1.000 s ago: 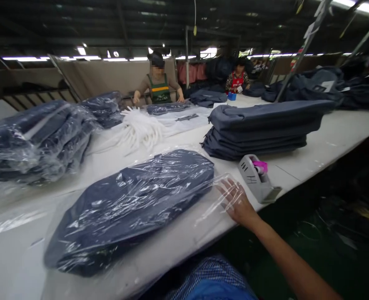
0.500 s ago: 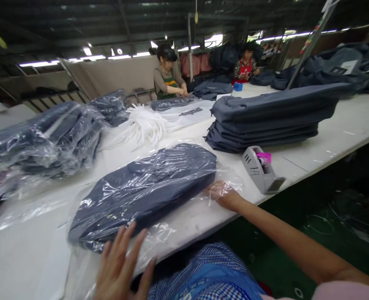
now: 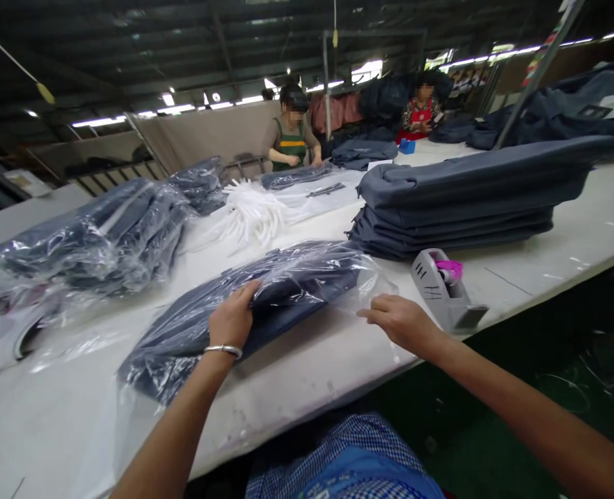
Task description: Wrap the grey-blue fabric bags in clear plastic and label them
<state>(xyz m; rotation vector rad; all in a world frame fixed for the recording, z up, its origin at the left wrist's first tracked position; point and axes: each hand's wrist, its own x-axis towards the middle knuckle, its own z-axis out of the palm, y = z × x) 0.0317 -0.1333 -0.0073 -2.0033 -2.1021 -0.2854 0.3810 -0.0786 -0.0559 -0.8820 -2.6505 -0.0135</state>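
Observation:
A folded dark blue cloth item (image 3: 286, 312) lies on the table inside a clear plastic bag (image 3: 307, 267). My left hand (image 3: 233, 319), with a silver bangle at the wrist, is closed on the plastic along the upper middle of the bag. Its fingertips gather the film into creases. At the bag's right end, my right hand (image 3: 403, 322) is pinched on the loose plastic edge; the exact contact is hard to see. Just right of that hand stands a grey tape dispenser (image 3: 436, 291) with a pink roll.
A stack of folded dark blue cloth items (image 3: 457, 201) stands behind the dispenser. Bagged items (image 3: 114, 229) are piled at left, near a bundle of white strips (image 3: 255, 211). Two co-workers are across the white table (image 3: 307, 388). The table's front edge runs before me.
My left hand has moved from the bag's front edge up onto its middle and closed on the plastic. My right hand has shifted slightly right. The bag's near side has lifted.

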